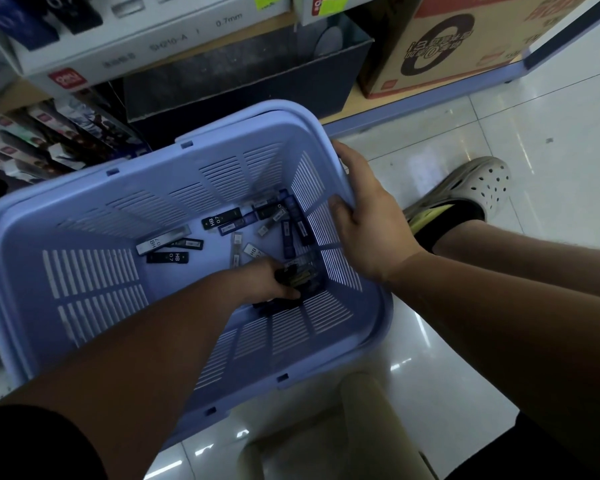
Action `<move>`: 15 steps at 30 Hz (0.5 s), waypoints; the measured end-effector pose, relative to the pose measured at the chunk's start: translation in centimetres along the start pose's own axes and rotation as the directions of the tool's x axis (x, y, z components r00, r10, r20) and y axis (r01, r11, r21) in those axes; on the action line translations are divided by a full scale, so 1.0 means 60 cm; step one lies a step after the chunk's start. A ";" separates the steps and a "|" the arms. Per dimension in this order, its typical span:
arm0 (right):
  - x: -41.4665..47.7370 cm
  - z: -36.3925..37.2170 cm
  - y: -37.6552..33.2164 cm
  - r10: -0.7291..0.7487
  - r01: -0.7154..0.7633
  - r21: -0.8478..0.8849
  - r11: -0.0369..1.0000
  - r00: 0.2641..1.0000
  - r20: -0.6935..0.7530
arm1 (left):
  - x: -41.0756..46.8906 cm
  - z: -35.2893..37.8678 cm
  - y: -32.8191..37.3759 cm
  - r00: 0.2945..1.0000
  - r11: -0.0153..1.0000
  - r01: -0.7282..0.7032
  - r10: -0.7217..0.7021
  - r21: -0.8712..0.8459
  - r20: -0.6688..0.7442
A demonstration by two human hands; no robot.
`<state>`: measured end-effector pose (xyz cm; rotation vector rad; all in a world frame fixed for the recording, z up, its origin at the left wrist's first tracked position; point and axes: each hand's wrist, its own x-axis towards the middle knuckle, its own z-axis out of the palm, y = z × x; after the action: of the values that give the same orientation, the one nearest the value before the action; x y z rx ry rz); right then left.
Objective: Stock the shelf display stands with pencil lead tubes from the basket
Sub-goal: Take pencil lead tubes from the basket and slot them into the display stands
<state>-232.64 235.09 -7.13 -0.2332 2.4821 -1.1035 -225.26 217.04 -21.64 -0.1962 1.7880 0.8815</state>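
A pale blue slotted basket (84, 209) sits tilted in front of me, low by the shelf. Several pencil lead tubes (222, 218), black, grey and dark blue with "HB 0.7" labels, lie loose on its bottom, most toward the right end. My left hand (267, 282) reaches down into the basket's near right corner and grips a bunch of the tubes (300, 271). My right hand (364, 216) holds the basket's right rim, fingers curled over the edge. A white display stand (125, 46) marked 0.7mm stands on the shelf at the top left.
A dark empty box (243, 81) sits on the low shelf behind the basket, and a brown carton (458, 46) to its right. Packaged goods (49, 140) lean at the left. My foot in a perforated clog (471, 188) rests on the glossy tiled floor.
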 end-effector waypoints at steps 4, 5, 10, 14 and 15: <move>0.000 0.000 -0.001 0.008 -0.008 -0.010 1.000 1.000 0.002 | -0.003 0.003 0.002 1.000 1.000 -0.012 0.012 -0.013 -0.010; 0.000 0.000 -0.001 0.009 -0.009 -0.012 1.000 1.000 0.002 | -0.008 0.003 0.002 1.000 1.000 -0.010 0.010 0.000 -0.006; -0.002 -0.001 -0.003 0.004 -0.004 0.012 1.000 1.000 0.004 | -0.015 0.001 -0.004 1.000 0.999 -0.002 0.001 0.040 0.018; -0.003 -0.001 -0.003 -0.001 0.001 0.015 1.000 1.000 -0.001 | -0.014 0.000 0.014 1.000 0.995 -0.001 -0.001 0.102 0.025; -0.003 -0.001 -0.003 -0.001 0.001 0.012 1.000 1.000 -0.001 | -0.014 -0.001 0.018 1.000 0.991 0.006 -0.010 0.131 0.030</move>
<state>-232.52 235.05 -6.88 -0.2301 2.4757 -1.1184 -225.54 217.51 -20.37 -0.1040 1.8083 0.7546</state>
